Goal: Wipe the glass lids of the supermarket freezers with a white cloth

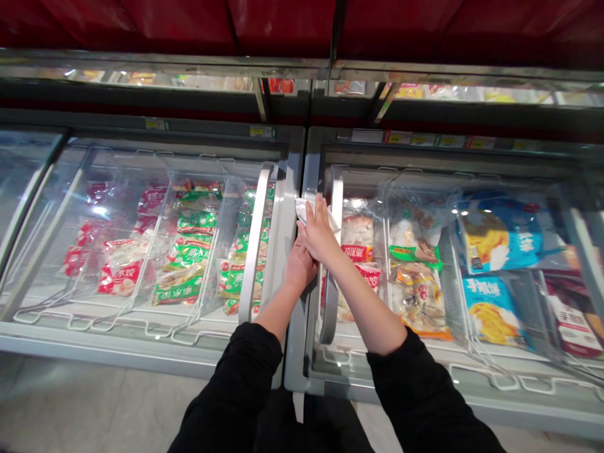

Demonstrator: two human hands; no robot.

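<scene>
Over the seam between two chest freezers, my right hand presses down on a crumpled white cloth, its fingers long and close together. The cloth shows at the fingertips and beside the hand; the rest lies under the palm. Just below, my left hand touches the heel of the right one. Its fingers are curled in, and whether they hold anything is hidden. The grey freezer frame runs beneath both hands. A curved handle stands close to the right wrist, and another handle is left of my hands.
Under the left glass lid lie red bags and green bags of frozen food in wire baskets. Beneath the right lid are clear-fronted bags and blue bags. Price labels line the back edge, below a shelf.
</scene>
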